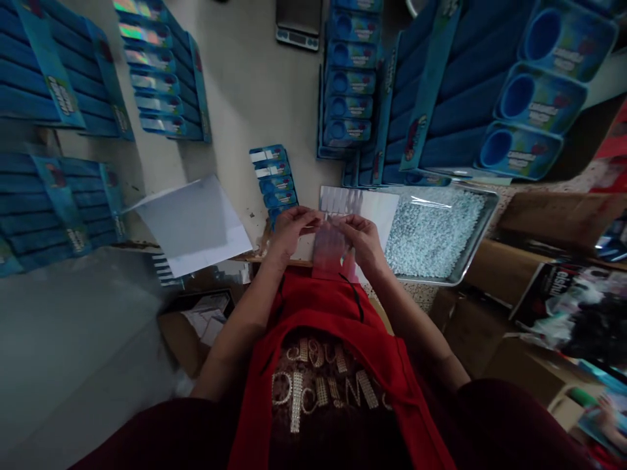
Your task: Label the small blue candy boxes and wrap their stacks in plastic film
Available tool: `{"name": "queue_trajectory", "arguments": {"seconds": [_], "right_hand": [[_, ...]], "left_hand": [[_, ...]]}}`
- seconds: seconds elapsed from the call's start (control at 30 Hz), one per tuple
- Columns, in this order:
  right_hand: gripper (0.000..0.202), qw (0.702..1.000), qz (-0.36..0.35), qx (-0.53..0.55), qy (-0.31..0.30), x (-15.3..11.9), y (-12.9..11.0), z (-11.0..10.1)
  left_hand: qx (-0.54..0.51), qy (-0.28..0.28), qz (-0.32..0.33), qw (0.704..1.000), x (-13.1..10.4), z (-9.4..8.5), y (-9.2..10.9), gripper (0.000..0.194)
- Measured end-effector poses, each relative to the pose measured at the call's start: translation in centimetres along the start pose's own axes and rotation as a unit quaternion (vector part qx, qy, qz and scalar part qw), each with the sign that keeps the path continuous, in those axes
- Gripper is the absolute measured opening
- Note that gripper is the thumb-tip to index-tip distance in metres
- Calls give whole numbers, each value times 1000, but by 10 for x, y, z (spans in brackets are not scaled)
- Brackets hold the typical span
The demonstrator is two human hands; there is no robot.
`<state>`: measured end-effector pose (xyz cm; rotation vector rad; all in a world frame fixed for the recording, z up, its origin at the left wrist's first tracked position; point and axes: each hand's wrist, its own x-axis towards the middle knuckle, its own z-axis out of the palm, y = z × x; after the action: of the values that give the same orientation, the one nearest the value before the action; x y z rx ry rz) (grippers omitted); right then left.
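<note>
My left hand (291,230) and my right hand (363,240) meet above the table's front edge, fingertips pinched close together. Between them is a small pale strip that looks like a sticker; its outline is partly hidden by the fingers. Right under the fingers lies a sticker sheet (339,198) with rows of silvery strips, its lower part hanging over my red apron (318,297). Just beyond my left hand stands a short row of small blue packs (278,185); the far ones carry white or silvery strips on top.
Blue pack stacks (161,78) fill the back left, with taller stacks (519,117) at the right. A metal tray (482,238) of pale beads sits right of the sheet. White paper (200,228) lies left, overhanging the edge. A scale (297,38) stands behind. Cardboard boxes (519,271) crowd the right.
</note>
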<state>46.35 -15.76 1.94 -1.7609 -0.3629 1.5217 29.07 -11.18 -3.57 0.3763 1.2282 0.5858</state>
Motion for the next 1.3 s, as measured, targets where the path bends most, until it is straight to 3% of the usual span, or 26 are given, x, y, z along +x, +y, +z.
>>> {"name": "queue_trajectory", "arguments": {"seconds": [0.13, 0.27, 0.37, 0.47, 0.63, 1.07, 1.2, 1.3], "right_hand": [[41, 999, -15, -39, 25, 18, 7, 32], [37, 989, -86, -121, 23, 47, 14, 83], [33, 963, -150, -221, 38, 73, 17, 115], [27, 934, -174, -307, 61, 93, 17, 131], [27, 916, -178, -354, 67, 106, 16, 134], [24, 917, -152, -358, 92, 111, 20, 136], [47, 923, -107, -337, 150, 122, 24, 130], [52, 940, -96, -304, 126, 123, 27, 126]], "left_hand": [[-11, 115, 87, 990, -10, -17, 8, 50], [22, 219, 194, 956, -2, -53, 21, 35], [32, 250, 226, 941, 16, -79, 29, 27], [10, 254, 205, 945, 35, -91, 31, 26], [-43, 232, 174, 956, 50, -95, 28, 30], [-48, 199, 146, 968, 66, -105, 17, 37], [-83, 175, 101, 976, 78, -104, 3, 38], [-115, 161, 46, 979, 87, -101, -6, 42]]}}
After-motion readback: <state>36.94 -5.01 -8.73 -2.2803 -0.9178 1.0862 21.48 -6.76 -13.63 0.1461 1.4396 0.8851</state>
